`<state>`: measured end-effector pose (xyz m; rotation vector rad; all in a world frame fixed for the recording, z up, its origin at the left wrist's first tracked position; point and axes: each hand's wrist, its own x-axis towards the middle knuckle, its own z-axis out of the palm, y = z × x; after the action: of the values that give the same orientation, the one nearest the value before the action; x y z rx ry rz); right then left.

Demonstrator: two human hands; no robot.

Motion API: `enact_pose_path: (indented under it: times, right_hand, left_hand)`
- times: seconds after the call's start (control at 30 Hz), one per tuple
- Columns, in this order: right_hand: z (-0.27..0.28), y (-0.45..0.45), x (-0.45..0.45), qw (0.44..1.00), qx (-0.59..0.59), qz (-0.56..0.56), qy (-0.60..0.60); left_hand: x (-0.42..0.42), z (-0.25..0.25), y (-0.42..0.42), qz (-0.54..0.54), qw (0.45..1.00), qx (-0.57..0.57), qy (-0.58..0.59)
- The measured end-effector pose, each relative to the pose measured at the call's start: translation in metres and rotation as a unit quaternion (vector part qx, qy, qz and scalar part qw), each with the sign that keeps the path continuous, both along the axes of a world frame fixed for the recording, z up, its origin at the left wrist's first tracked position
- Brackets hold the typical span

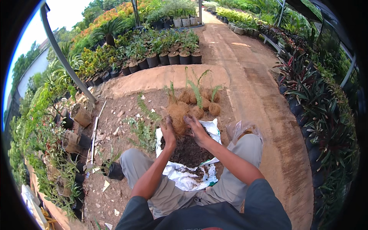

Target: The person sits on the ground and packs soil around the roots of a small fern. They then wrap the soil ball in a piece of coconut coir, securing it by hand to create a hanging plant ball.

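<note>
A loose bundle of brown coconut fibre is held up between my two hands, above a white sack opened out and holding dark soil. My left hand presses the bundle's left side. On its right side is my right hand, with fingers spread and fingertips at the fibre. Just beyond stand several fibre-wrapped balls, some with green fern fronds rising from them. Loose fern plants lie left of the sack. Whether anything is inside the held fibre cannot be seen.
By my right knee is a clear plastic bag with brown fibre. A black pot lies by my left knee. White strips and stone chips are on the ground at left. Rows of potted plants stand ahead and along both sides; a concrete path runs at right.
</note>
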<state>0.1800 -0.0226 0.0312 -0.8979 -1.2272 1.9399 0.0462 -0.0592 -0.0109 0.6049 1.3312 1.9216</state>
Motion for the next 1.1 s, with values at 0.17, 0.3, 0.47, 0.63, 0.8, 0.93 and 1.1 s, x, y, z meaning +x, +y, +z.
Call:
enact_pose_path:
  times: [0.17,0.3,0.47,0.63,0.8,0.93,1.1]
  right_hand:
    - [0.003,0.0,-0.004,0.993,-0.103,-0.041,0.043]
    - [-0.016,0.017,0.0,0.972,-0.171,0.049,0.154]
    - [-0.025,0.015,-0.001,0.972,-0.168,0.049,0.158]
    - [-0.017,0.02,0.004,0.981,-0.134,0.016,0.14]
    - [-0.03,0.025,0.007,0.985,0.006,-0.171,0.013]
    - [-0.024,0.018,0.0,0.957,0.165,-0.229,-0.071]
    - [-0.029,-0.001,-0.015,0.906,0.32,-0.185,-0.207]
  left_hand:
    - [0.001,-0.007,-0.008,-0.054,0.997,-0.004,0.06]
    - [0.013,0.003,-0.016,-0.177,0.982,0.057,0.045]
    - [0.0,-0.013,-0.014,-0.243,0.965,0.05,0.084]
    - [0.004,-0.02,-0.006,-0.09,0.967,0.013,0.236]
    - [-0.005,0.013,-0.011,-0.168,0.936,-0.15,0.269]
    - [-0.005,0.035,-0.019,-0.295,0.929,-0.19,-0.12]
    - [0.004,0.011,-0.019,-0.283,0.946,-0.101,-0.121]
